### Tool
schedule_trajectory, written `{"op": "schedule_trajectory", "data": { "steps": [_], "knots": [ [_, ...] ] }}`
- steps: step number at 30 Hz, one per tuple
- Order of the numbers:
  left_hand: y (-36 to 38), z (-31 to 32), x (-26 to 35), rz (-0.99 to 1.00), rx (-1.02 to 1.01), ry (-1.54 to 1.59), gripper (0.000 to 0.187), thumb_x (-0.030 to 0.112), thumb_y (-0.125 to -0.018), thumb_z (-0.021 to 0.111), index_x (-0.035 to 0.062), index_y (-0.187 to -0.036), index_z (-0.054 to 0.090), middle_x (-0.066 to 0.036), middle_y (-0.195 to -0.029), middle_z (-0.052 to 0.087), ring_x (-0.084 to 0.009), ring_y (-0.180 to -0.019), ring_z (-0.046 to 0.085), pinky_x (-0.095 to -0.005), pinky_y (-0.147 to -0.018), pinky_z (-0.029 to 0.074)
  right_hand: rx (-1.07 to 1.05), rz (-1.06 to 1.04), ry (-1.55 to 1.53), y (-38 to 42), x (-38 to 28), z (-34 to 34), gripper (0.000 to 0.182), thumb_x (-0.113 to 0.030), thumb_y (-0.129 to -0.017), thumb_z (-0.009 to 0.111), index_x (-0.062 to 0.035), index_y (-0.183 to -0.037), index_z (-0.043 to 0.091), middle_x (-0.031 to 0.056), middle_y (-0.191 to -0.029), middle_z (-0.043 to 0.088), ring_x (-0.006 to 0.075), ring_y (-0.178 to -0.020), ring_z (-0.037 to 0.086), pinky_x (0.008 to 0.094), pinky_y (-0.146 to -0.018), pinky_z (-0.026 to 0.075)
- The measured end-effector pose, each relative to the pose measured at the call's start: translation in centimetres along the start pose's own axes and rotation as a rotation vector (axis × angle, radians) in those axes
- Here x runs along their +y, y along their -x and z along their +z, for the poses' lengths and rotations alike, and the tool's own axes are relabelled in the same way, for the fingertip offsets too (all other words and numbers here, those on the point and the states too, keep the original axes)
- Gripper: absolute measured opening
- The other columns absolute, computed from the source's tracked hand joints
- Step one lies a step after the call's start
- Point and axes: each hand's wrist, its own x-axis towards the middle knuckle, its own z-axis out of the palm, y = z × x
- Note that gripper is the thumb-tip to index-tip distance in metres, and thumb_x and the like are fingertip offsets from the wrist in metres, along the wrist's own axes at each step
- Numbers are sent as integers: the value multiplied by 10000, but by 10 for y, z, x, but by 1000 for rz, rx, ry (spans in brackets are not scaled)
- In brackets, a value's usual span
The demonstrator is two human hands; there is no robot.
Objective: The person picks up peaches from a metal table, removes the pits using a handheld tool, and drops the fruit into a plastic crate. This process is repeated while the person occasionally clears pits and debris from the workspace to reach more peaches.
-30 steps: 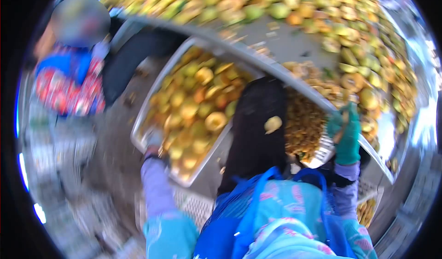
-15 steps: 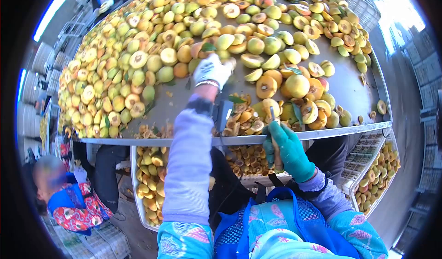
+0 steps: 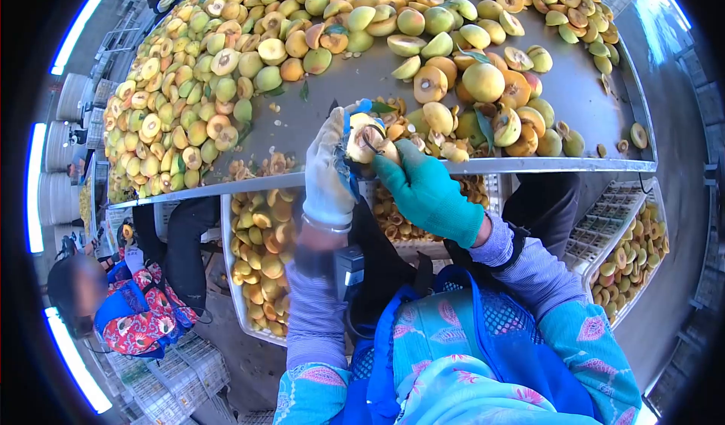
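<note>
My left hand [image 3: 330, 170], in a white glove, grips a halved peach [image 3: 362, 143] with its cut, brownish face turned toward my right hand. My right hand [image 3: 429, 191], in a green glove, is closed around a pitting knife, its handle mostly hidden by the fingers. The knife's thin dark metal end [image 3: 369, 146] meets the cut face of the fruit. Both hands are close together over the table's near edge. Just beyond them lie peach halves [image 3: 430, 84] and a whole-looking peach [image 3: 483, 82], with scraps of cut-out flesh beside them.
A metal table [image 3: 574, 115] carries a large heap of halved peaches [image 3: 219, 63]. Below its edge stand a crate of halves [image 3: 260, 274], a bin of scraps [image 3: 472, 189] and a right-hand crate [image 3: 604, 232]. Another person [image 3: 143, 304] sits at the left.
My left hand has come back from the heap to the table edge with a peach half. My right hand has moved up and left, bringing the pitting knife to the fruit.
</note>
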Motion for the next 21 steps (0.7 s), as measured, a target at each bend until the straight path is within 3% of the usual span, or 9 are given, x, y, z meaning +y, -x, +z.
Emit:
{"op": "schedule_trajectory", "data": {
  "steps": [3,7,11,16,19,21],
  "knots": [
    [11,1,-6,140,-31,-144,420,303,-1010,436,-69,-1153,569,-140,-1005,653,-174,-862,647,-296,-771,534,50,6,-17,10,-5,9,246,-229,-935,557,10,-941,496,233,-719,594,438,-640,590,473,-521,445],
    [18,8,-4,147,46,-194,400,292,-1008,445,-66,-1057,617,-129,-961,670,-161,-841,648,-281,-764,527,67,1,-50,17,-6,14,256,-235,-934,558,13,-942,492,248,-732,593,453,-691,590,481,-554,446],
    [22,11,3,239,57,-476,477,351,-1008,427,-77,-967,635,-141,-865,667,-178,-766,634,-300,-721,531,-55,52,46,21,-9,7,268,-246,-934,557,14,-954,497,256,-742,595,455,-721,592,492,-574,446],
    [17,10,2,110,20,-485,434,295,-1002,438,-72,-912,652,-158,-873,687,-167,-708,626,-283,-681,515,-64,24,-49,27,1,11,285,-251,-935,552,20,-1009,507,246,-722,590,462,-696,578,503,-604,447],
    [15,13,-14,219,91,-370,416,281,-1000,440,-67,-915,651,-165,-868,690,-171,-691,627,-286,-660,515,-17,-201,-76,29,14,21,312,-304,-960,512,6,-1002,517,184,-660,579,356,-553,574,429,-511,456],
    [18,18,-16,210,96,-314,409,275,-999,439,-67,-921,651,-166,-871,691,-170,-691,629,-283,-645,514,-175,335,-491,28,-21,8,330,-346,-973,479,-18,-967,519,130,-632,559,250,-485,543,352,-441,431]
  ]
}}
